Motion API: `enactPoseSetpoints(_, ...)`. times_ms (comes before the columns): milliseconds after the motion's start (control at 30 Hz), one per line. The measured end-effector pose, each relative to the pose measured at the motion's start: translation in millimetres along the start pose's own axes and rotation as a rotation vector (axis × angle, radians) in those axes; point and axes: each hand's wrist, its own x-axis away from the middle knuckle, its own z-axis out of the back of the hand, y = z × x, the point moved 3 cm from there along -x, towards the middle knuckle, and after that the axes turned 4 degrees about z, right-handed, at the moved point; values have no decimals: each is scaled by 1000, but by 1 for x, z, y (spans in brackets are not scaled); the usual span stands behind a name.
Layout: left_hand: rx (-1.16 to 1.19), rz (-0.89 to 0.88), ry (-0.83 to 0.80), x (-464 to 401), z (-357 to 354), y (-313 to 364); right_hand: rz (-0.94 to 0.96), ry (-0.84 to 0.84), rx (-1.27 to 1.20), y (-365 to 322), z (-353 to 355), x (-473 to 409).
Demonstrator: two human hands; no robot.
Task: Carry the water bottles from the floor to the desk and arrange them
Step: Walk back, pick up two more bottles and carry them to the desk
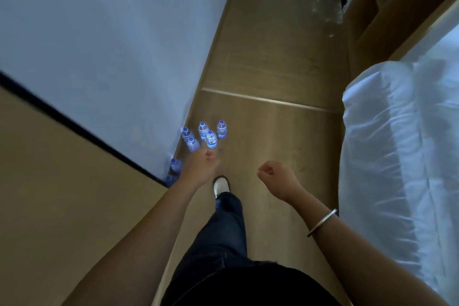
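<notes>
The small clear plastic water bottles with blue caps (207,134) stand close together on the wooden floor (273,131), at 12 o'clock from the left hand (201,166). Both hands, the right hand (274,177) too, have loosely curled fingers and hold nothing. A hasty reach could probably topple neighbours.

Brown wooden floor (273,57) with a pale strip (268,100) across it. White wall (99,32) on the left, dark edge (74,123) along its bottom. Soft white bed (402,144) on the right. Crinkly clear plastic (325,11) far off on the floor. White shoe (221,186), dark blue jeans (223,231), silver bangle (322,222).
</notes>
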Motion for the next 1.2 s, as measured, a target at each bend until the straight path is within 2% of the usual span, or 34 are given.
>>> enactPoseSetpoints(267, -52, 147, -56, -143, 31, 39, -64, -187, 101, -60, 18, -141)
enactPoseSetpoints(433, 25, 312, -102, -204, 14, 14, -116, -297, 104, -63, -3, -213)
enactPoseSetpoints(533, 51, 441, -136, -230, -10, -19, -129, -420, 130, -45, -30, -250)
enactPoseSetpoints(700, 56, 561, -199, -271, -63, -81, -217, -587, 155, 13, -80, -317)
enactPoseSetpoints(800, 126, 674, -221, -300, -105, -131, -265, -638, 172, 53, -108, -369)
enactPoseSetpoints(900, 96, 687, -208, -345, -145, -168, -279, -678, 214, 92, -134, -430)
enactPoseSetpoints(967, 55, 622, -139, -389, -169, -189, -267, -660, 208, 116, -157, -479)
enactPoseSetpoints(1067, 19, 548, -14, -464, -197, -220, -259, -548, 166, 148, -187, -550)
enactPoseSetpoints(1200, 50, 441, 100, -549, -227, -251, -98, -322, 183, 174, -220, -631)
